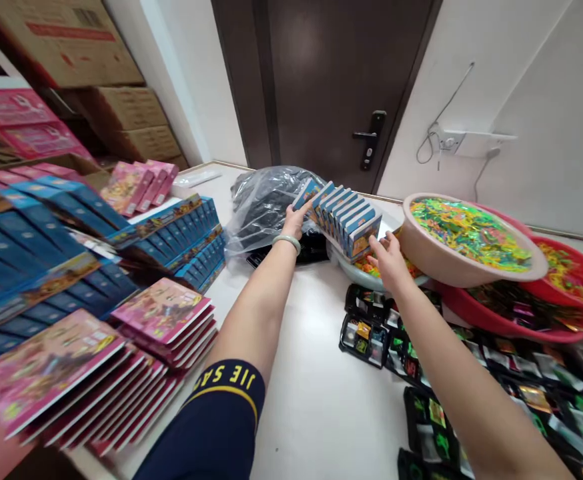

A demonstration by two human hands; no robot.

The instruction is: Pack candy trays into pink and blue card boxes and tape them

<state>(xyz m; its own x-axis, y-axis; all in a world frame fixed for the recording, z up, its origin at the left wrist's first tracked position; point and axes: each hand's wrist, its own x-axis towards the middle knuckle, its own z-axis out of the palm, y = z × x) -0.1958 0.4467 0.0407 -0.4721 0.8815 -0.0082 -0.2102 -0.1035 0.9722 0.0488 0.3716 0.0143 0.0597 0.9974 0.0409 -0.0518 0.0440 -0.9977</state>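
A row of small blue boxes (pixel 344 213) stretches between my two hands, above the table. At its left end my left hand (pixel 296 220), with a pale bangle at the wrist, is closed on the end box, which tilts apart from the others. My right hand (pixel 389 257) presses its fingers on the near right end of the row. Below the row is a pale basin (pixel 349 270) of colourful pieces, mostly hidden. Just behind my left hand lies a clear plastic bag (pixel 256 200) with dark contents.
Pink boxes (pixel 56 367) and stacked blue display boxes (pixel 171 233) fill the left side. On the right, a beige basin (pixel 471 267) of bright shreds rests over red basins (pixel 579 273). Open black cases (pixel 364 340) with small packets lie before them. A dark door (pixel 321 80) stands behind.
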